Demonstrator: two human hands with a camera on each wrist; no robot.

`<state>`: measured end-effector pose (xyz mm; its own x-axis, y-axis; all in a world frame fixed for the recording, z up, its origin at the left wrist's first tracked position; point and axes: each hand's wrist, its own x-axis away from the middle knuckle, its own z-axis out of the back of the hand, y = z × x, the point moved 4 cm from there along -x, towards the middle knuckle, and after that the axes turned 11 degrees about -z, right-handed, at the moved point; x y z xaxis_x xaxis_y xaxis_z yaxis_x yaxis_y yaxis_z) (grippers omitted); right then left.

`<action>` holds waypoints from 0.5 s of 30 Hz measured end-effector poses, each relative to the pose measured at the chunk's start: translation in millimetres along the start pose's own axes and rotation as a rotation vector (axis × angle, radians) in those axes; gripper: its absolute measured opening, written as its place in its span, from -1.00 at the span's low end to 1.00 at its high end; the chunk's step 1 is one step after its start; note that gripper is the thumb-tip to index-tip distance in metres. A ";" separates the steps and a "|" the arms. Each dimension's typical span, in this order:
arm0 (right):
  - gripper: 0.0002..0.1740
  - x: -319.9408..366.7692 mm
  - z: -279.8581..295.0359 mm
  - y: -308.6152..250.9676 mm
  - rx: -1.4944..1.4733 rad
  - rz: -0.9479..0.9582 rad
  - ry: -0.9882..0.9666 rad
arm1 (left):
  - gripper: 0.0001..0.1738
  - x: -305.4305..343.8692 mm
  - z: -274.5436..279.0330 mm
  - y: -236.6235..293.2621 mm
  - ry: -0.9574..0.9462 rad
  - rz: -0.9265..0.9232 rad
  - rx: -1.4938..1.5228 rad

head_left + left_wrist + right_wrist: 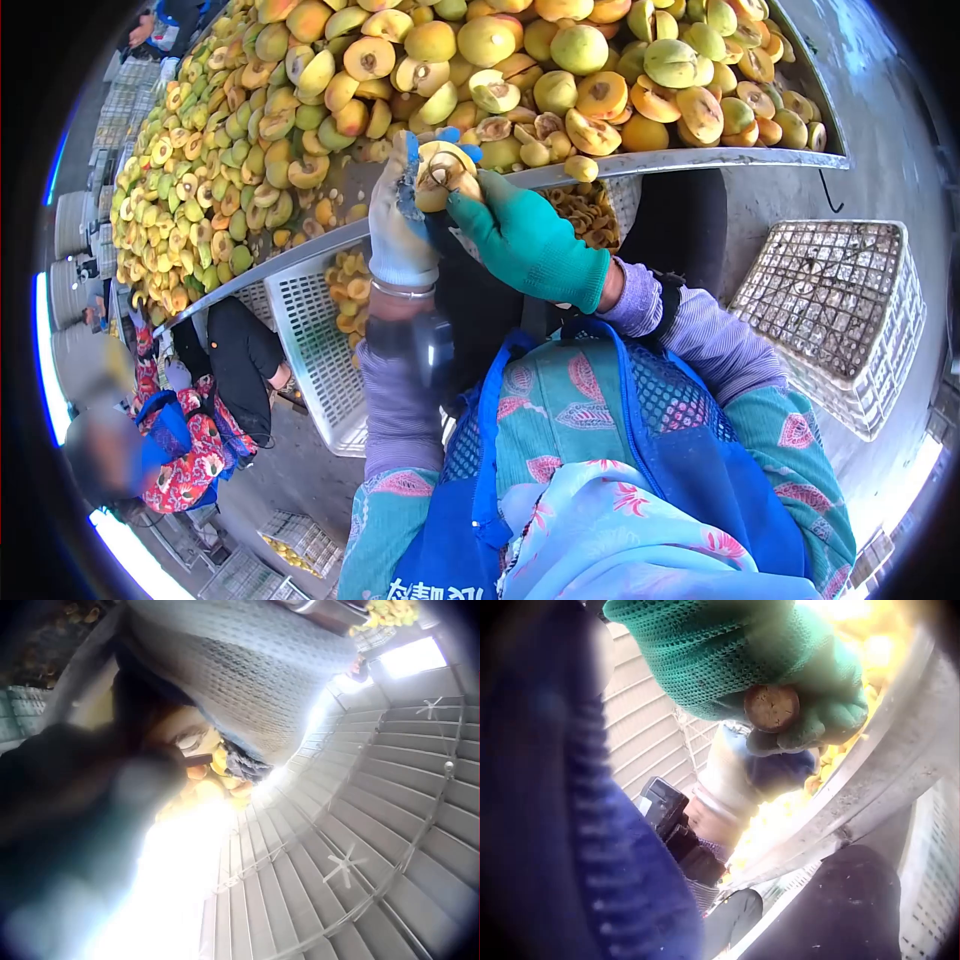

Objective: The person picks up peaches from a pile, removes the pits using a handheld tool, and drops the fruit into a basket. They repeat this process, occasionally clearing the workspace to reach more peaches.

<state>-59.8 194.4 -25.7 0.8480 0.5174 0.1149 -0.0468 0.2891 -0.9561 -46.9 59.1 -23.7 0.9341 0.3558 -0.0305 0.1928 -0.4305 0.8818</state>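
Observation:
In the head view the left hand (402,222), in a white and blue glove, grips a halved yellow fruit (432,196) with its cut face showing. The right hand (540,240), in a green glove, is at the fruit's right side, thumb and fingers against it. From the right wrist view, the green-gloved hand (757,660) is curled round a tool with a round brown handle end (772,708); the tool's working end is hidden. The left wrist view shows the white glove (232,667) close up beside the blurred fruit.
A metal-edged table (700,158) heaped with cut fruit (369,58) lies beyond the hands. Below its edge stand a white crate (310,320) and a bin of fruit pieces (585,215). An upturned crate (825,290) is at right; another person (200,440) sits at left.

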 end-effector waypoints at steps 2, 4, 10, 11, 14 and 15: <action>-0.51 -2.4 -0.4 6.9 -0.011 0.071 0.052 | -0.37 -1.3 -3.2 -2.0 0.018 -0.016 -0.029; -0.52 -4.1 -0.6 12.8 0.013 0.090 0.055 | -0.43 -8.8 8.4 -16.7 0.057 0.023 0.116; -0.52 0.7 20.3 2.8 -0.135 -0.071 -0.167 | -0.62 -10.4 -16.2 5.5 0.020 -0.129 -0.307; -0.53 2.4 16.4 5.2 -0.218 -0.095 -0.139 | -0.64 -9.6 -21.1 4.5 0.044 -0.114 -0.276; -0.54 1.6 -10.7 12.4 -0.486 -0.159 -0.063 | -0.69 -11.6 -33.9 -3.4 0.117 -0.146 -0.254; -0.58 1.3 -8.8 16.2 -0.503 -0.194 -0.077 | -0.64 -13.6 -32.5 -5.8 0.091 -0.151 -0.363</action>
<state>-54.8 192.6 -43.4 0.7743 0.5555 0.3032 0.3808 -0.0263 -0.9243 -70.4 83.7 -13.1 0.8698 0.4718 -0.1447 0.1917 -0.0527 0.9800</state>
